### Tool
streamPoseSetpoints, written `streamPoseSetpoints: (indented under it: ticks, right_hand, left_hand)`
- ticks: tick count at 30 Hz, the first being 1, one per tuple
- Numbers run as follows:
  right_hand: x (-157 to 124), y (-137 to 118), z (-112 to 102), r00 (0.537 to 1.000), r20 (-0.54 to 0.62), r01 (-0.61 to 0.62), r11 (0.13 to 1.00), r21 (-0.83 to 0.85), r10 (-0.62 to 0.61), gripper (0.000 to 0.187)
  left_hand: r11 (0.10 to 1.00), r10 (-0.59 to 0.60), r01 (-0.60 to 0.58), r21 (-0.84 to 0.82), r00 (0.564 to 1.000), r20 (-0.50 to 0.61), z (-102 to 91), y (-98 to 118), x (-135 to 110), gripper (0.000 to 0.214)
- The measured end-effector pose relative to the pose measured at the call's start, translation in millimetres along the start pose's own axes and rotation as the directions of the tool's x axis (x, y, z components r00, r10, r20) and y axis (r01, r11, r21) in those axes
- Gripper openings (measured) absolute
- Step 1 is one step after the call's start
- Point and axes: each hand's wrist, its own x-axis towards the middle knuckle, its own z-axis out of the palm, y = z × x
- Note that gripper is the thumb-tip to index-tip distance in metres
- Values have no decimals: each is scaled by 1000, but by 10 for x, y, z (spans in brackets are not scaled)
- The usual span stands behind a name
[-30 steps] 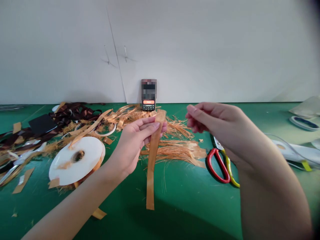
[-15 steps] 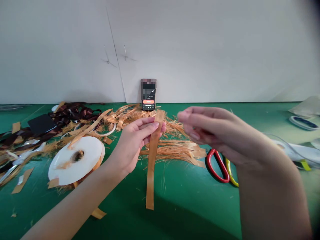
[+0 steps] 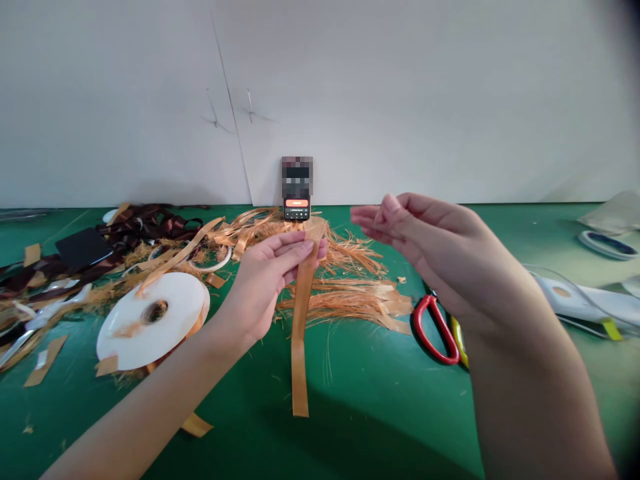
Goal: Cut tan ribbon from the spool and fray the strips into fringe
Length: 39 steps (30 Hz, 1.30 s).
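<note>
A strip of golden-brown ribbon [image 3: 300,333] hangs from my left hand [image 3: 270,280], pinched near its upper end between thumb and fingers. Its lower end reaches down above the green table. My right hand [image 3: 410,233] is raised to the right of the ribbon, apart from it. Its fingers stretch left with the thumb close to them, and nothing shows in them. Behind and below the ribbon lie bundles of frayed ribbon strips [image 3: 350,303]. Scissors with red and yellow handles [image 3: 425,333] rest under my right hand, partly hidden by it.
A white ribbon spool [image 3: 130,320] lies left, near tangled dark brown ribbon [image 3: 135,227] and a black flat piece [image 3: 84,248]. A phone [image 3: 297,190] leans against the white wall. At the right are a white device with a cable [image 3: 590,300] and a tape roll [image 3: 607,245].
My right hand's fingers have loosened from a pinch and stretched out. My left hand has shifted slightly left with the ribbon, which now bends midway.
</note>
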Motion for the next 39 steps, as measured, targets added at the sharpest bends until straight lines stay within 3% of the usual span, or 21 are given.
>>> streamPoseSetpoints:
  ticks: [4,8,11,14,17,19,22,26,31,34,36,39]
  right_hand:
    - [5,-50,-1,990,126,38,980,196,-64,21]
    - [2,-132,-59,963,267,-95,976,194,41,26]
    - [-6,-132,-73,916,353,-194,981,-19,189,36]
    - [8,-48,-51,912,256,-227,914,-336,320,36]
    - [33,42,-39,894,246,-184,808,-560,374,34]
    - [43,63,-42,879,293,-142,792,-593,377,35]
    - [40,41,-41,921,274,-125,877,-465,277,34]
    - [23,16,-12,991,131,-19,994,-105,33,23]
    - [17,-25,-5,982,101,131,963,236,-158,21]
    - [0,-108,-53,975,181,62,943,327,-127,26]
    - [-17,-153,-97,945,327,-78,951,298,-25,29]
    - [-29,-141,-140,799,558,-271,963,2,224,32]
  left_hand:
    - [1000,9,-9,3,1000,-9,-4,-6,28,9]
    - [1000,19,-19,4,1000,-20,-11,-1,41,8]
    - [1000,23,-23,9,999,-38,-22,2,50,9]
    - [999,33,-33,1,999,-39,-49,-9,69,10]
    - [998,61,-61,6,998,-31,-84,-27,94,10]
    - [997,73,-73,15,997,-25,-99,-34,106,10]
    - [999,53,-53,2,998,-30,-97,-32,106,9]
    - [1000,15,-17,-26,999,-40,-53,-8,80,14]
    - [999,11,-12,-33,999,-33,-23,1,68,16]
    - [998,42,-42,-44,999,-4,-39,-18,82,13]
    - [997,65,-65,-50,998,8,-55,-31,90,11]
    - [995,97,-96,-31,995,31,-70,-37,88,9]
